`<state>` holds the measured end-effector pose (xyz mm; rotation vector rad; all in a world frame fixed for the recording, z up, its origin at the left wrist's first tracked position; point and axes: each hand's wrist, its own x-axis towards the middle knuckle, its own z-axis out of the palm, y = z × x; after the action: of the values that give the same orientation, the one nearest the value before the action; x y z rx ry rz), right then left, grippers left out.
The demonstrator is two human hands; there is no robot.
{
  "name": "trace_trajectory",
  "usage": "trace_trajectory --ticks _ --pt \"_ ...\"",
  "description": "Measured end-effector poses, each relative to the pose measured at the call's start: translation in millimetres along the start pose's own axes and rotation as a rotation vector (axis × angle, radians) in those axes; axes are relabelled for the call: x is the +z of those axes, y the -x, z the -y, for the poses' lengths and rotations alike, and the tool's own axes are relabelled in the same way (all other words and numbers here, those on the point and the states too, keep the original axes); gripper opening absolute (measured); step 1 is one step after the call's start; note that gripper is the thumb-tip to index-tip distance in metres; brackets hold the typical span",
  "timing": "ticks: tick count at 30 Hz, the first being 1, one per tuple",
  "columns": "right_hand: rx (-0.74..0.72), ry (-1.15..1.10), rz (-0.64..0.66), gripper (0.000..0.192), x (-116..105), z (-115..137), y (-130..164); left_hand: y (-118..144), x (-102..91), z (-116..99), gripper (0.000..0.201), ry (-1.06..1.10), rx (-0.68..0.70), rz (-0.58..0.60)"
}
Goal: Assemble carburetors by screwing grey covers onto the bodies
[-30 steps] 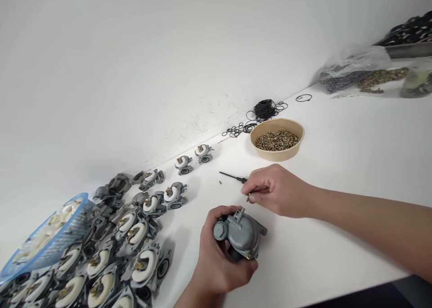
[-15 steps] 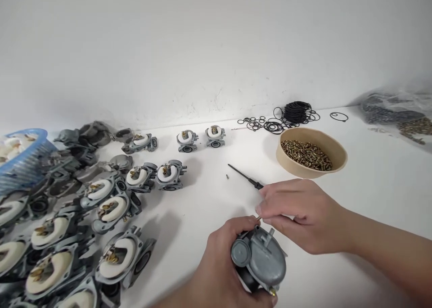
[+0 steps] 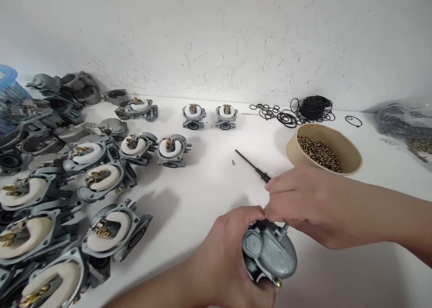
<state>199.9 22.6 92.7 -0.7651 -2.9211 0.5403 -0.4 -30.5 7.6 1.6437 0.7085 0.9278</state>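
Nearest the camera, the left hand wraps its grip around a grey cast-metal carburettor with a domed bowl cover, held just above the white bench. The right hand meets it from above, fingertips pinched narrow at the cover's top edge — whatever small part they hold is hidden, likely a screw being seated. That puts the step at starting a fastener by hand; next it would call for steady alignment, then a tool. Just beyond the right hand lies a thin black-shafted screwdriver, a loose brass screw beside it. Farther right stands a tan round bowl of brass screws, black rubber O-rings behind it, and open carburettor bodies with white floats spread left.
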Motion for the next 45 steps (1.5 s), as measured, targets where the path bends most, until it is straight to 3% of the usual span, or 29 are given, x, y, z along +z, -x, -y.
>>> trace_trajectory --ticks 3,11,18,24,28,34,42,45 --pt "-0.053 -0.069 0.015 0.019 -2 -5 -5 0 0.3 0 0.071 0.008 -0.004 -0.001" --pt "0.042 -0.267 0.134 0.022 -14 -7 -19 1 0.2 1 0.071 0.009 -0.078 0.013" --pt "0.219 -0.327 0.330 0.026 -20 -7 -29 1 -0.4 4 0.072 0.011 -0.050 0.020" --pt "0.361 -0.450 0.249 0.023 -17 -4 -19 0 -0.4 4 0.073 0.003 -0.008 0.033" --pt "0.374 -0.461 0.249 0.026 -18 0 -17 -1 -0.5 5 0.075 0.002 -0.022 0.031" --pt "0.526 -0.592 0.240 0.026 -18 1 -20 -1 -0.7 3 0.073 0.008 0.000 0.032" --pt "0.634 -0.528 0.247 0.019 -20 7 -24 -1 -0.4 5 0.072 -0.005 0.035 0.024" --pt "0.720 -0.449 0.128 0.013 -19 6 -14 -1 0.5 5 0.074 -0.023 0.040 0.011"
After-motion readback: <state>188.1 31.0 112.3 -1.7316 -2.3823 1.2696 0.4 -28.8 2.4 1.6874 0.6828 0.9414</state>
